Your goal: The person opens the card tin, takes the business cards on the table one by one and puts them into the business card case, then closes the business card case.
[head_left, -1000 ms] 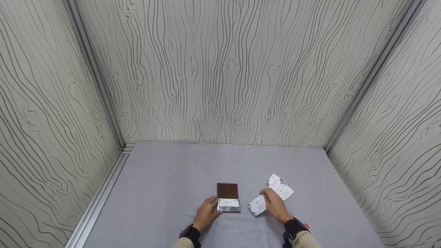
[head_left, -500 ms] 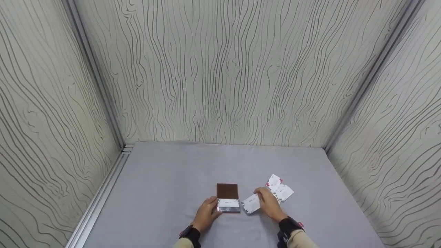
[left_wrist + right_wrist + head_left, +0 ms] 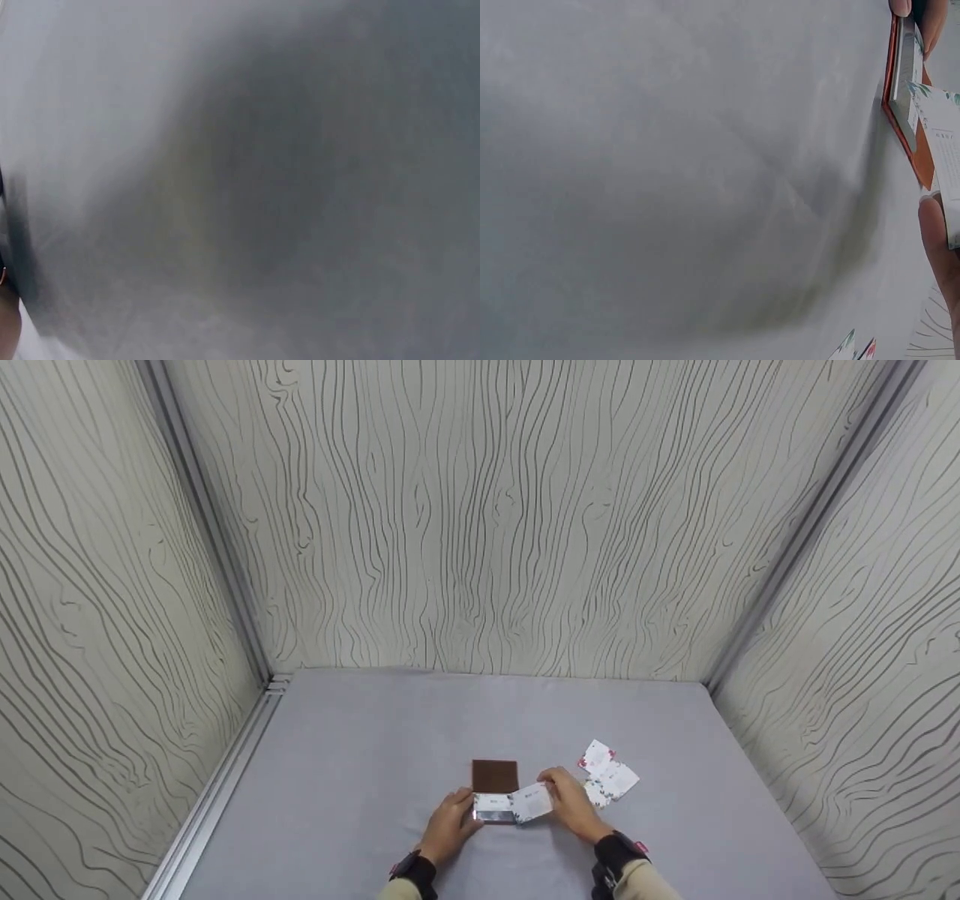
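A brown business card case (image 3: pixel 495 775) lies unfolded on the grey cloth, a white card (image 3: pixel 492 801) showing in its lower half above a shiny metal strip. My left hand (image 3: pixel 450 823) grips the case by its left edge, thumb at the lower corner. Between thumb and fingers, my right hand (image 3: pixel 576 807) pinches a white business card (image 3: pixel 533 802) with leafy print. That card is tilted and overlaps the right side of the case's lower half. In the right wrist view, the held card (image 3: pixel 943 142) stands close beside the case (image 3: pixel 901 67); whether they touch I cannot tell.
Several loose white cards (image 3: pixel 616 780) with red and green floral corners lie overlapping, right of my right hand. Grey cloth (image 3: pixel 375 735) covers the table. Wood-patterned panels (image 3: pixel 480 510) rise at the back and sides, with a metal rail (image 3: pixel 217 787) along the left edge.
My right hand has moved left with the card, from beside the loose cards to over the case's right edge. More of the loose cards now shows. My left hand and the case stay still.
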Tool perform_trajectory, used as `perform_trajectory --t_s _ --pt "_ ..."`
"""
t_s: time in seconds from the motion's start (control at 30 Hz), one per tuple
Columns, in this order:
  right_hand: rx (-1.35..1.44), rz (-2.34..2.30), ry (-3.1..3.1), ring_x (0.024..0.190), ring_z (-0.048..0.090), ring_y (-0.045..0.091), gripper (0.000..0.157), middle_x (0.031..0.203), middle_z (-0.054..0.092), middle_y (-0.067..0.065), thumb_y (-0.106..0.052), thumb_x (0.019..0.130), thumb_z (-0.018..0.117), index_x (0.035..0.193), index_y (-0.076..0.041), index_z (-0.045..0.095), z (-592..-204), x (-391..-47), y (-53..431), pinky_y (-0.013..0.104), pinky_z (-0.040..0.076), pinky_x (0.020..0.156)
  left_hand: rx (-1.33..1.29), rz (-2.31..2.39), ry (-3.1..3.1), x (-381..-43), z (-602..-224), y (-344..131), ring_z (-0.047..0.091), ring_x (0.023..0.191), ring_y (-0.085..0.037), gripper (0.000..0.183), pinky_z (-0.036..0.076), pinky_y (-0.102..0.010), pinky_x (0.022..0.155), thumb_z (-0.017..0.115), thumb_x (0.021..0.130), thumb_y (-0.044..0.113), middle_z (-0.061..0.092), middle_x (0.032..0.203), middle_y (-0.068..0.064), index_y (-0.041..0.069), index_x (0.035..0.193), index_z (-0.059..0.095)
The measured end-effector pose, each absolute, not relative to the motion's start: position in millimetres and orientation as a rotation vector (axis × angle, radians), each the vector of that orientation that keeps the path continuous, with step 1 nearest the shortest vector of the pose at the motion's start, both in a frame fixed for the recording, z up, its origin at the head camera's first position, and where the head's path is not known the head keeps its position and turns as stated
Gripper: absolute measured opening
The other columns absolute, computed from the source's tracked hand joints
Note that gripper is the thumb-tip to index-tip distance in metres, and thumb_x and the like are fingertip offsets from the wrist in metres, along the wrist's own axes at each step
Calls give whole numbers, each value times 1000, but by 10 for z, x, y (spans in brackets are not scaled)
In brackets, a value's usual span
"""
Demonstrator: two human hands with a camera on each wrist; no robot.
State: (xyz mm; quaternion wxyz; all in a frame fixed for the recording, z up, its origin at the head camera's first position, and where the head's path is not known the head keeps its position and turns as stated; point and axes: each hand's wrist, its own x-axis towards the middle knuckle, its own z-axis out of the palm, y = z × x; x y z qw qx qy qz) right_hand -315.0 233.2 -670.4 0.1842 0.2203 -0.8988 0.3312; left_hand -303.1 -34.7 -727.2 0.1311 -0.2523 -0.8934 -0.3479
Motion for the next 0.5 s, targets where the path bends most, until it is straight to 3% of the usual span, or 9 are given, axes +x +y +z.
perform_trajectory --t_s 0.5 --pt "654 942 -2533 90 64 27 18 97 64 9 12 91 56 100 -1 64 -6663 -3147 2137 42 56 77 -718 -1009 -2618 -3024 -7272 -349 55 124 -39 50 40 -51 108 75 87 21 59 130 -25 -13 122 62"
